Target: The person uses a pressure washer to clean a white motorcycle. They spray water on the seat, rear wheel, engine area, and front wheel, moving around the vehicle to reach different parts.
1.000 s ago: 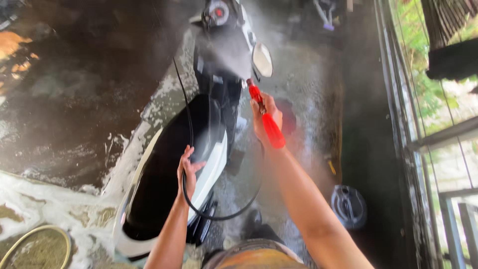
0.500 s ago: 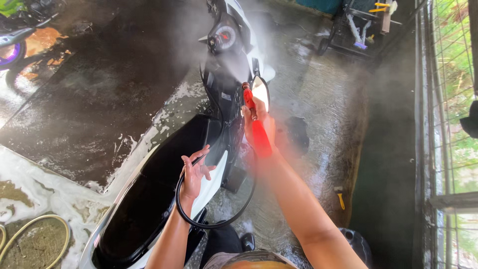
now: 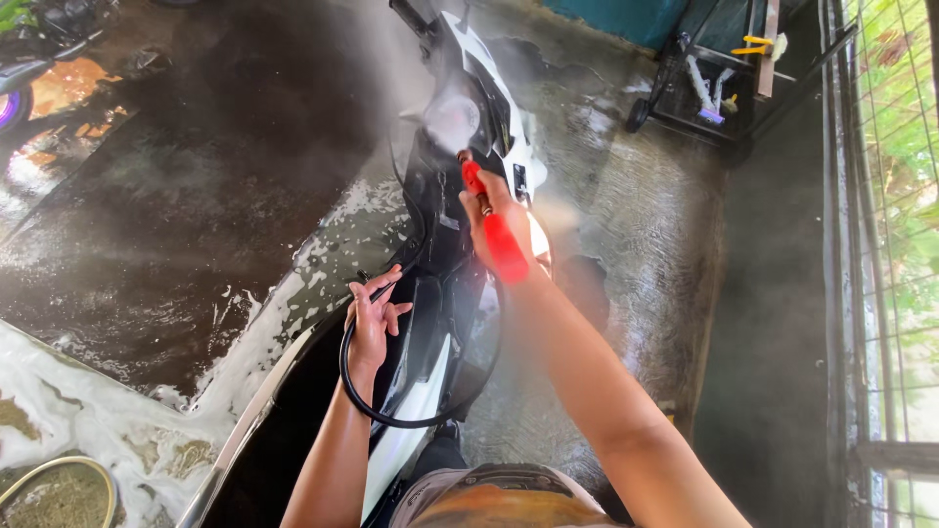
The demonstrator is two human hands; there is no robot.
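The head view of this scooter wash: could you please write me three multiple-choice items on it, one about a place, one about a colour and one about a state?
1. Where is the left hand?
A. On the black hose, above the scooter
B. On the metal gate
C. On the wheeled cart

2. What colour is the spray gun in the right hand?
A. Blue
B. Red
C. Green

3. What is the state of the floor left of the scooter?
A. Dry and dusty
B. Covered in leaves
C. Wet, with white foam

Answers:
1 A, the fingers curl round the hose loop over the scooter's body.
2 B, the gun's body is bright red against the arm.
3 C, the dark floor shines with water and foam lies along the scooter's side.
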